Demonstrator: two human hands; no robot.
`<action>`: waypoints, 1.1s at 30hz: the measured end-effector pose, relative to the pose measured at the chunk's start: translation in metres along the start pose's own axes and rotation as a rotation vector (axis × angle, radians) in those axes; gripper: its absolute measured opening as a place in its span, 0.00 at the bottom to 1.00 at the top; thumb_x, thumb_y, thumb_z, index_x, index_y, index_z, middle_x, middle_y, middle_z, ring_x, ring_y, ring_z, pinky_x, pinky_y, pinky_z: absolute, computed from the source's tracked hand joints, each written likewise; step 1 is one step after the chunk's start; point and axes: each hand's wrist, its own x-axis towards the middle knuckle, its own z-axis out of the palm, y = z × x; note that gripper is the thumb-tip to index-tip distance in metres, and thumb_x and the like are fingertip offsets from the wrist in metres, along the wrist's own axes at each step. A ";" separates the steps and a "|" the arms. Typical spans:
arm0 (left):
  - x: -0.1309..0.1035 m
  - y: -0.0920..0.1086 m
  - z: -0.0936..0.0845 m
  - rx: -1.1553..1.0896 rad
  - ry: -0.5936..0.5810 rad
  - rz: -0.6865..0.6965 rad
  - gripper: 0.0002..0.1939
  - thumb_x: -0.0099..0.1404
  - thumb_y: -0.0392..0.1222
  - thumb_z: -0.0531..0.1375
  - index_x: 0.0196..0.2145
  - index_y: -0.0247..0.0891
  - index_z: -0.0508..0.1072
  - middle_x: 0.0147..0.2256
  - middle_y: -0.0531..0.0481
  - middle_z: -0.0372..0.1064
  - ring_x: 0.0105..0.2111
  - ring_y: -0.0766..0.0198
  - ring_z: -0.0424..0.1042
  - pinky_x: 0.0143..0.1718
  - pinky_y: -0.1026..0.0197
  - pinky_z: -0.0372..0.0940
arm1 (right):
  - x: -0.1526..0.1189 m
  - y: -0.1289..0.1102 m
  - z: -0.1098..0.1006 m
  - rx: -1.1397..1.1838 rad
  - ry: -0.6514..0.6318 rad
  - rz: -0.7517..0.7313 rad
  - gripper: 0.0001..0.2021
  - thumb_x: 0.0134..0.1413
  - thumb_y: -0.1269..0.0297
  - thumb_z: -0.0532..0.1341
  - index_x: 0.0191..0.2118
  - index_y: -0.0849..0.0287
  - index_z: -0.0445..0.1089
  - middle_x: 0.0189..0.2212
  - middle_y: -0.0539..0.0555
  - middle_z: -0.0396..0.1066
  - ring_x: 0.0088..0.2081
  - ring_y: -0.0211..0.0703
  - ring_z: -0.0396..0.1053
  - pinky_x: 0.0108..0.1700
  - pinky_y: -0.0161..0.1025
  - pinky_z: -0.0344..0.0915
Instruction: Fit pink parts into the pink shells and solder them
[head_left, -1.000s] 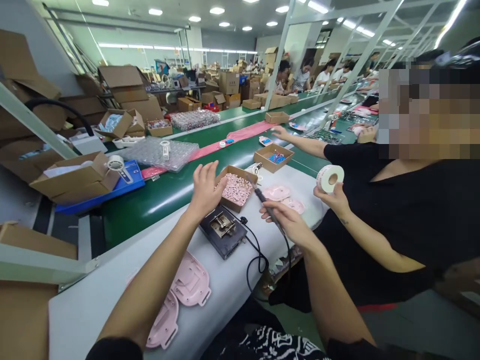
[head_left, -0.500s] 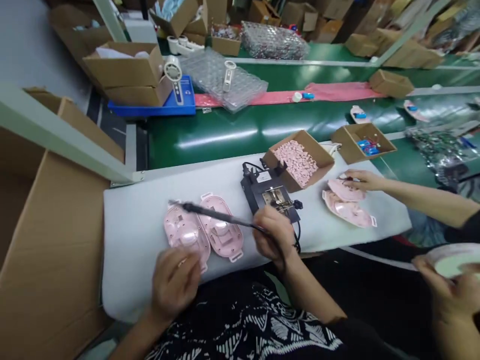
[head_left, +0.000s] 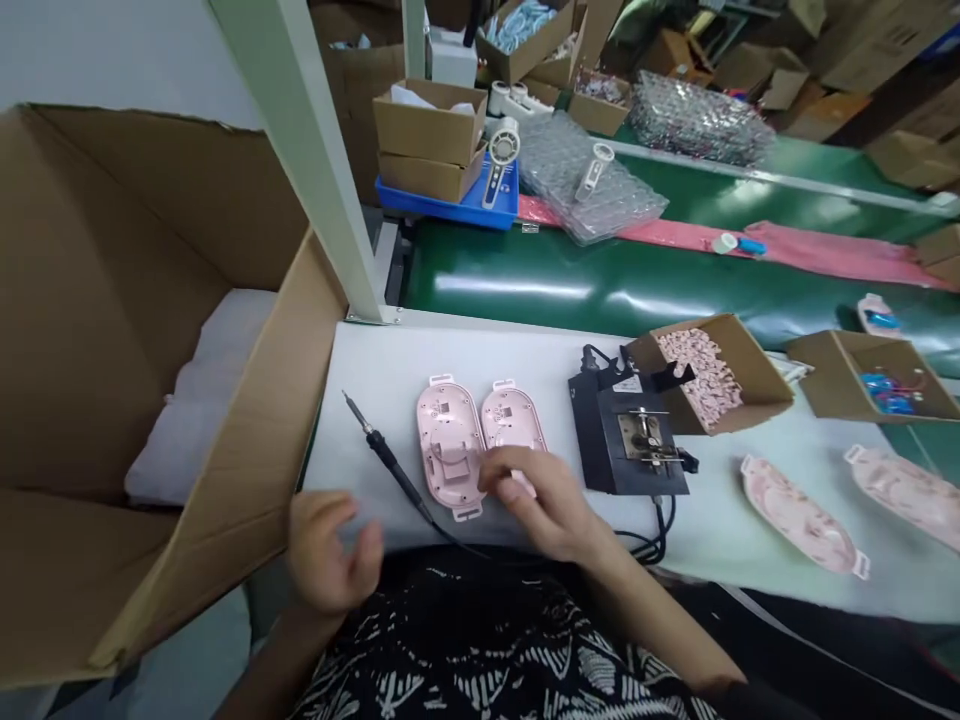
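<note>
1. Resting on the right pink shell (head_left: 517, 425), your right hand (head_left: 544, 500) has its fingers laid flat on the near end. It touches the shell but does not grip it.
2. Your left hand (head_left: 330, 550) hangs at the near edge of the white mat (head_left: 390, 360). Its fingers are half curled and hold nothing.
3. You can see the iron (head_left: 386, 458) lying on the mat, between your two hands, with its tip pointing far and left. No hand touches it.
4. Two pink shells lie side by side in the middle of the mat. The left shell (head_left: 448, 450) touches the right one.
5. Right of the shells sits a black stand (head_left: 630, 440), with its cord running near.
6. Just past the stand is a box (head_left: 750, 370) full of small pink bits.
7. Two more pink covers (head_left: 799, 515) lie far to the right.
8. A big open carton (head_left: 112, 330) stands at your left, and a green belt (head_left: 600, 285) runs along the far side.
</note>
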 end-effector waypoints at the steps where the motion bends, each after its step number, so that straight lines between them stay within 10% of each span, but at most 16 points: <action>1: 0.003 0.001 0.008 0.051 -0.003 0.100 0.10 0.67 0.48 0.63 0.33 0.39 0.74 0.34 0.48 0.72 0.37 0.57 0.70 0.45 0.50 0.66 | -0.009 0.003 0.006 -0.103 -0.024 0.008 0.08 0.67 0.67 0.54 0.49 0.55 0.67 0.34 0.54 0.75 0.34 0.41 0.72 0.37 0.40 0.70; 5: 0.011 0.004 0.031 0.357 -0.097 0.478 0.07 0.69 0.40 0.60 0.42 0.37 0.77 0.37 0.45 0.71 0.37 0.58 0.69 0.40 0.54 0.65 | -0.043 0.008 0.029 -0.232 0.004 -0.011 0.07 0.65 0.71 0.56 0.45 0.56 0.68 0.31 0.52 0.73 0.31 0.40 0.70 0.32 0.37 0.67; 11: 0.015 -0.001 0.016 0.566 -0.335 0.476 0.16 0.71 0.38 0.56 0.55 0.42 0.73 0.45 0.41 0.67 0.41 0.55 0.70 0.41 0.52 0.70 | -0.057 0.010 0.031 -0.257 0.039 -0.032 0.08 0.64 0.73 0.56 0.45 0.55 0.68 0.30 0.53 0.73 0.30 0.41 0.70 0.31 0.38 0.66; 16: 0.017 -0.006 0.005 0.514 -0.305 0.655 0.15 0.71 0.31 0.55 0.51 0.40 0.75 0.52 0.41 0.71 0.46 0.55 0.73 0.46 0.53 0.71 | -0.059 0.014 0.031 -0.292 0.032 -0.076 0.10 0.64 0.74 0.56 0.47 0.56 0.68 0.28 0.51 0.71 0.28 0.40 0.67 0.30 0.37 0.63; 22: 0.020 0.064 0.001 0.275 -0.126 0.984 0.17 0.68 0.30 0.60 0.53 0.37 0.74 0.49 0.42 0.75 0.45 0.57 0.72 0.45 0.56 0.69 | -0.042 0.015 0.023 -0.496 0.074 -0.252 0.23 0.63 0.73 0.58 0.61 0.55 0.59 0.37 0.55 0.75 0.33 0.42 0.68 0.33 0.40 0.66; 28: 0.032 0.140 0.043 -0.068 -0.197 1.210 0.13 0.67 0.35 0.62 0.50 0.40 0.76 0.48 0.51 0.76 0.42 0.64 0.72 0.46 0.60 0.71 | -0.031 0.016 -0.003 -0.399 0.235 -0.274 0.29 0.63 0.72 0.61 0.66 0.50 0.56 0.39 0.53 0.75 0.36 0.41 0.71 0.37 0.39 0.71; 33: 0.042 0.120 0.093 -0.308 -0.135 1.195 0.12 0.64 0.32 0.64 0.45 0.44 0.74 0.45 0.51 0.76 0.45 0.62 0.73 0.43 0.60 0.73 | -0.037 0.030 -0.037 -0.552 0.290 -0.207 0.18 0.59 0.67 0.65 0.55 0.56 0.68 0.37 0.57 0.75 0.34 0.43 0.70 0.36 0.42 0.69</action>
